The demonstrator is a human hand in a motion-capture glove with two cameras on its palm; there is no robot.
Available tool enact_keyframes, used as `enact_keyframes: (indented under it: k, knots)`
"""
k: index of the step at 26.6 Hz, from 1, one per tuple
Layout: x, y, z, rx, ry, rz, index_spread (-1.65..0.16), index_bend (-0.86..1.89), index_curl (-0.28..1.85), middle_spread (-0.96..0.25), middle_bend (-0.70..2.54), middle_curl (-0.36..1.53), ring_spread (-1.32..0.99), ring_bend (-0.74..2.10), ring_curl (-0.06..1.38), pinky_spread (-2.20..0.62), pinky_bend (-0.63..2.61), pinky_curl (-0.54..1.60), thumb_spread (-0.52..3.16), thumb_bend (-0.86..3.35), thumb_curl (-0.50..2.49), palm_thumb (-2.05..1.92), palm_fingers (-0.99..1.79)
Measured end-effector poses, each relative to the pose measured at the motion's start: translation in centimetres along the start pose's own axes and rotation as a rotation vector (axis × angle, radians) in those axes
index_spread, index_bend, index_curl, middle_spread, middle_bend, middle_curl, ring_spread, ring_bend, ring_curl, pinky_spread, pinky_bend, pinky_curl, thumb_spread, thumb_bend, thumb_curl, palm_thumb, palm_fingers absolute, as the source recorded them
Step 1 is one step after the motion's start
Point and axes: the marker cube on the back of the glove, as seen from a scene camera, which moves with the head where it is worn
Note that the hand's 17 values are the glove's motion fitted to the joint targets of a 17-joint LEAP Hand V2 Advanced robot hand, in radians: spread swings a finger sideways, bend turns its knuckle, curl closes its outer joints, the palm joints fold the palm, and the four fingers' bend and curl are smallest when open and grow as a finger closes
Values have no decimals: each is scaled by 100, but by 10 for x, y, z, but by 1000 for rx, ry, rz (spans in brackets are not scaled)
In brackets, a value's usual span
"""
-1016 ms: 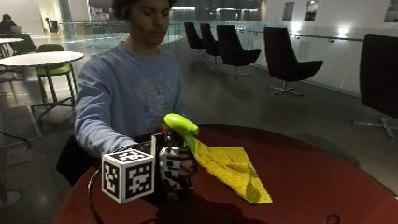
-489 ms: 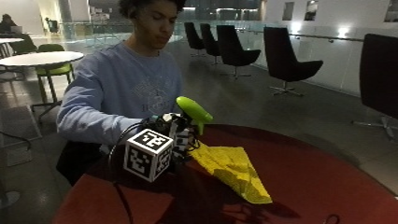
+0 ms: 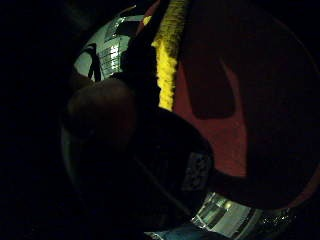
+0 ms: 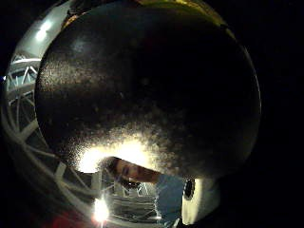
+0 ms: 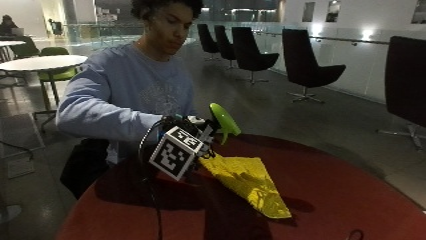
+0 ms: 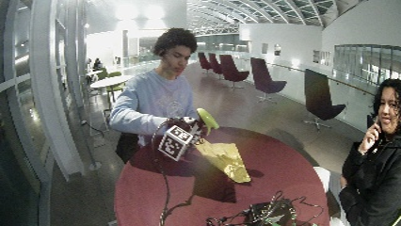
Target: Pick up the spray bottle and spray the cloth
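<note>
My gloved right hand (image 5: 191, 131) grips a spray bottle in the air above the round red table (image 5: 346, 200). The bottle's green spray head (image 5: 223, 121) is tilted, its nozzle pointing down toward the yellow cloth (image 5: 249, 182). The cloth lies crumpled on the table just beyond the hand, its near end right under the bottle. In the wide outside view the green head (image 6: 207, 117) sits above the cloth (image 6: 224, 160). The dark bottle body (image 4: 147, 90) fills the thumb side palm view. In the little finger side view the bottle (image 3: 165, 165) is beside a strip of cloth (image 3: 167, 55).
A tangle of cables and a small device (image 6: 269, 214) lies near the table's front edge. Black chairs (image 5: 306, 65) stand behind on the grey floor. A white table with green chairs (image 5: 40, 62) is far back.
The hand has lifted the bottle off the table, moved it toward the cloth, and tipped its green head forward over the cloth's near end.
</note>
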Motion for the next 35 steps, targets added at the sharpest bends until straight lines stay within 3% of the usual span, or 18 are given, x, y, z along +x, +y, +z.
enact_keyframes:
  k: [14,35]
  knots:
    - [3,-8,12,-72,43,94,-20,32,64,-7,55,57,-8,54,47,31,12,13,25,-3,77,110,109]
    - [2,-6,13,-69,51,122,-20,30,66,-7,55,57,-7,55,48,31,11,13,25,-3,79,110,109]
